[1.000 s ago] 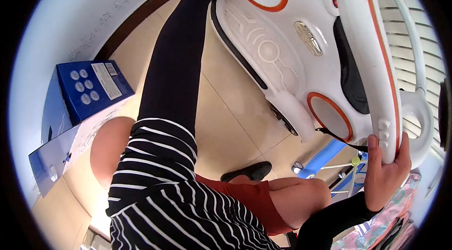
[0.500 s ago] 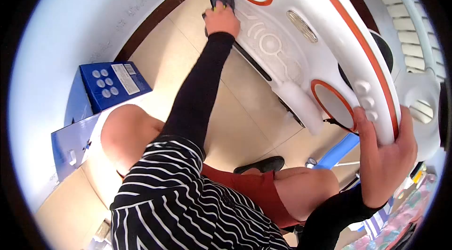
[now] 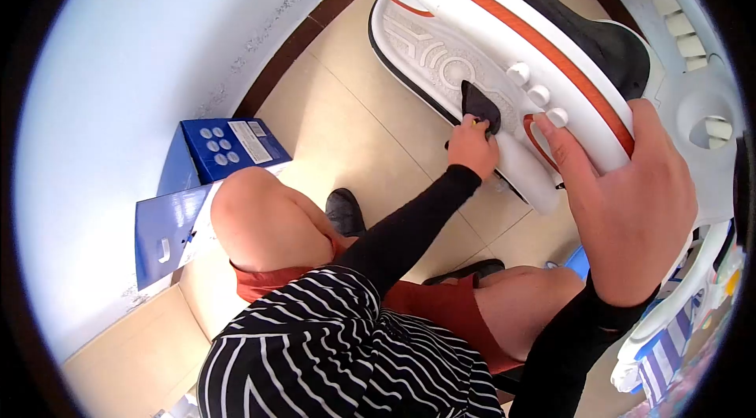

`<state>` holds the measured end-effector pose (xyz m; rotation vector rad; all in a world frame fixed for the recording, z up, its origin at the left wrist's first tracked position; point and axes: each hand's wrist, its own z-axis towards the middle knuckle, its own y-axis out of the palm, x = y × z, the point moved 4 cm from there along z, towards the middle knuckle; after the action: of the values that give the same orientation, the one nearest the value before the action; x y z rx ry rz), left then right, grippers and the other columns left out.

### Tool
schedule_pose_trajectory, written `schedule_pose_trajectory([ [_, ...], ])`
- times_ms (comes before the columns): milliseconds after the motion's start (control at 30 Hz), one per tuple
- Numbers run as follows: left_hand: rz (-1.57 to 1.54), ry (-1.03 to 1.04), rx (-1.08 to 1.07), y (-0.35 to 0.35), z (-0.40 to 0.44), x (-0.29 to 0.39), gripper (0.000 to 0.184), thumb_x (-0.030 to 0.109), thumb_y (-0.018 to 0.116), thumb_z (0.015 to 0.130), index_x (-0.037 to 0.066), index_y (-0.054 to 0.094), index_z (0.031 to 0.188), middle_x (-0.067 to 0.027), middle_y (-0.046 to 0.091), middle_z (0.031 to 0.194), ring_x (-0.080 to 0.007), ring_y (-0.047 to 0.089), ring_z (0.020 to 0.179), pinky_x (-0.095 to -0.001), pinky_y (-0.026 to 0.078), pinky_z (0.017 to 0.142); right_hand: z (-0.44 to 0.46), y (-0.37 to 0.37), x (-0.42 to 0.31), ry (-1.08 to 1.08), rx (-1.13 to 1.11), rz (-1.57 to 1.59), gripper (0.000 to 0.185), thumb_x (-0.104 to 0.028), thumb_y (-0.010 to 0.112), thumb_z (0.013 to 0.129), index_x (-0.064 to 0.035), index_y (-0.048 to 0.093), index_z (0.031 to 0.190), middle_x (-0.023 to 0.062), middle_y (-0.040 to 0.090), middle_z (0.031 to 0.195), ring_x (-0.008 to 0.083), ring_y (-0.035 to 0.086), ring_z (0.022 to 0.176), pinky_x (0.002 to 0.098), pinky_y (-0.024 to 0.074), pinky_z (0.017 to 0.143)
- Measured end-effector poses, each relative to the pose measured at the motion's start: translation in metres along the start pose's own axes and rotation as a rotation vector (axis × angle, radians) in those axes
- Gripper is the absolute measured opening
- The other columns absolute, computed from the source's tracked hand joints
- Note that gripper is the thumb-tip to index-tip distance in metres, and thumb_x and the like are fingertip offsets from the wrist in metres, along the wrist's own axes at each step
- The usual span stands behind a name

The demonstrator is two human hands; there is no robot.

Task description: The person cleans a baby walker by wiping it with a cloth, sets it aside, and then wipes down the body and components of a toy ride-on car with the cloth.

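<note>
A white ride-on toy with orange stripes, a black seat and red buttons is tilted in front of me. Its ridged, patterned footboard faces up on the near side. My left hand pinches a dark cloth against the footboard near its right end; part of the cloth is hidden under the fingers. My right hand is wrapped round the end of the striped white body, thumb on the near side by several white knobs, fingers over the far side.
A blue box stands against the wall at left, with a blue-and-white panel before it. White slatted plastic furniture is close on the right. My knees and dark shoes are below, over the tiled floor.
My left hand has moved with the dark cloth from the footboard's far left end to its right end. The toy has tipped, showing its seat and buttons; my right hand still grips it.
</note>
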<state>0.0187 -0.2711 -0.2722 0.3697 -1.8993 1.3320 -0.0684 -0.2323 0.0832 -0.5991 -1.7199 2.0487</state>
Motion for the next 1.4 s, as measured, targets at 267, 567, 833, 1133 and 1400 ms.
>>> schedule_pose_trajectory([
  [267, -0.018, -0.142, 0.596, -0.146, 0.142, -0.054, 0.044, 0.031, 0.062, 0.084, -0.003, 0.070, 0.112, -0.0293, 0.069, 0.107, -0.0451, 0.067, 0.102, -0.0523, 0.053, 0.089, -0.001, -0.002, 0.001, -0.073, 0.056, -0.015, 0.054, -0.051, 0.086, 0.075, -0.0040, 0.060, 0.084, 0.0170, 0.069, 0.074, 0.0338, 0.068, 0.065, 0.0412, 0.0524, 0.061],
  [567, 0.585, 0.042, 0.446, -0.134, 0.232, -0.087, 0.061, 0.047, 0.062, 0.084, 0.001, 0.068, 0.123, -0.0199, 0.057, 0.139, -0.0417, 0.049, 0.128, -0.0525, 0.038, 0.109, 0.000, 0.005, -0.002, -0.090, 0.033, -0.041, 0.052, -0.045, 0.089, 0.074, -0.0033, 0.066, 0.094, 0.0165, 0.073, 0.081, 0.0282, 0.074, 0.067, 0.0343, 0.0564, 0.062],
  [833, 0.414, 0.285, -0.197, -0.007, 0.090, 0.037, 0.035, 0.034, 0.066, 0.083, 0.009, 0.079, 0.103, -0.0172, 0.060, 0.126, -0.0398, 0.051, 0.122, -0.0534, 0.044, 0.103, 0.000, 0.005, -0.008, -0.097, 0.017, -0.056, 0.051, -0.043, 0.087, 0.077, -0.0023, 0.066, 0.100, 0.0178, 0.073, 0.081, 0.0285, 0.074, 0.067, 0.0343, 0.0568, 0.061],
  [1133, 0.664, 0.309, 0.275, -0.118, 0.232, -0.108, 0.028, 0.029, 0.063, 0.087, 0.013, 0.078, 0.105, -0.0097, 0.071, 0.112, -0.0322, 0.063, 0.109, -0.0458, 0.053, 0.091, -0.005, 0.011, -0.002, -0.074, -0.001, 0.029, 0.053, -0.045, 0.087, 0.078, -0.0024, 0.066, 0.102, 0.0179, 0.074, 0.083, 0.0278, 0.075, 0.068, 0.0328, 0.0574, 0.063],
  [1400, 0.509, 0.185, 0.164, 0.021, 0.104, 0.025, 0.029, 0.027, 0.061, 0.085, 0.006, 0.076, 0.098, -0.0155, 0.064, 0.113, -0.0372, 0.053, 0.117, -0.0499, 0.044, 0.094, -0.001, 0.006, -0.008, -0.090, -0.015, -0.077, 0.055, -0.050, 0.083, 0.082, -0.0020, 0.067, 0.103, 0.0164, 0.074, 0.081, 0.0257, 0.075, 0.067, 0.0333, 0.0592, 0.061],
])
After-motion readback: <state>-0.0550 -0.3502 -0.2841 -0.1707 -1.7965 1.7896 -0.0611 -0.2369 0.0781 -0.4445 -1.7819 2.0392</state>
